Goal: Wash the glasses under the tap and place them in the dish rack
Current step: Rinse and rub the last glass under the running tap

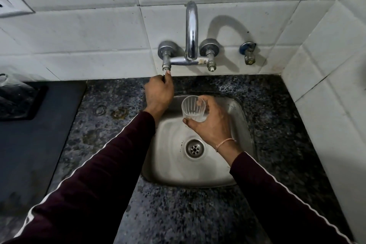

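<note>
White wall tiles point(99, 31) back a dark speckled stone table point(277, 121) with an inset steel sink point(240, 117). The chrome tap point(191, 31) is wall-mounted above the sink's far edge. Left of the sink, a dark mat point(29, 134) carries a clear item at the frame edge. The left hand point(159, 93) reaches the tap's left valve, fingers closed on its stem. The right hand point(213, 125) holds the glass point(193, 108) over the sink, below the spout, fingers wrapped around its base. The glass is clear, ribbed, tilted mouth toward the camera.
</note>
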